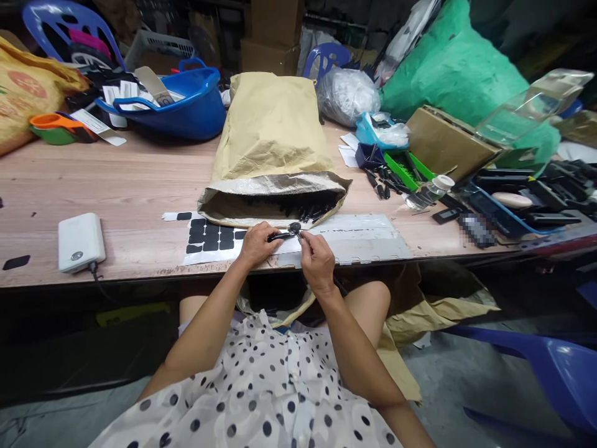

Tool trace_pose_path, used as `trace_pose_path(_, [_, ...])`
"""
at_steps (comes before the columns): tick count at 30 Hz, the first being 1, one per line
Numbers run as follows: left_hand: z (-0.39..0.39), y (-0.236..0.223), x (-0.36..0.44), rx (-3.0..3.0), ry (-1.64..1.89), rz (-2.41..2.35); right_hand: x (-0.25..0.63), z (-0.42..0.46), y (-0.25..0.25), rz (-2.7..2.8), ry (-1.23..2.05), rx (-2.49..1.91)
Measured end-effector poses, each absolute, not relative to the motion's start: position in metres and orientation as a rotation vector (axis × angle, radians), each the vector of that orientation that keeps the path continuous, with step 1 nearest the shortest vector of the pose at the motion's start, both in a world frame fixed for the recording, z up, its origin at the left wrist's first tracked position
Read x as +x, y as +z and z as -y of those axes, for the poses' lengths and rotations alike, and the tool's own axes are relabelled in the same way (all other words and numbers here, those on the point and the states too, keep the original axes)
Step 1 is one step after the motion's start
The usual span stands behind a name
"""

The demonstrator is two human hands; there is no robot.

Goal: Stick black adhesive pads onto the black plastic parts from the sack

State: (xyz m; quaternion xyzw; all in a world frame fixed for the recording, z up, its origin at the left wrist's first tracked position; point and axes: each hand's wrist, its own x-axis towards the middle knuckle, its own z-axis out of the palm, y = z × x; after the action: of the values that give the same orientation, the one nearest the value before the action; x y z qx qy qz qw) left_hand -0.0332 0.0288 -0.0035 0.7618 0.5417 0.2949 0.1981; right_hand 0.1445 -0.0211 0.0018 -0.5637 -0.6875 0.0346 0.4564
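Observation:
My left hand [255, 244] is closed on a small black plastic part [282, 234] with a round end, held just above the table's front edge. My right hand [315, 258] pinches at the part's round end from the right. Under both hands lies a white sheet [205, 236] with several black rectangular stickers on it. Right behind the hands, a large brown paper sack [273, 143] lies on its side, its mouth open toward me and full of black parts.
A white power bank [80, 241] with a cable sits at the left front of the wooden table [130, 186]. A blue basin [186, 102] stands at the back left. A green tray [408, 168], a small bottle [429, 191] and black trays are on the right.

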Motion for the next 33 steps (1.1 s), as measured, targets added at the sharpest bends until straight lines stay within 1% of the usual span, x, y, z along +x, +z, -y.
trace_pose_path(11, [-0.029,-0.003,-0.034,2.115,0.813,-1.5,0.136,0.023,0.005,1.764,0.094,-1.377])
trace_pose_path(17, [-0.029,0.001,-0.034,2.08,0.784,-1.497,0.13,0.023,0.001,1.84,0.139,-1.474])
trace_pose_path(22, [-0.028,0.001,-0.032,2.015,0.842,-1.504,0.147,0.014,-0.002,1.758,0.053,-1.544])
trace_pose_path(28, [-0.027,0.006,-0.037,1.815,1.01,-1.558,0.16,0.004,-0.012,1.747,-0.067,-1.774])
trace_pose_path(33, [-0.026,0.007,-0.041,1.785,1.016,-1.587,0.153,0.005,-0.016,1.767,-0.143,-1.807])
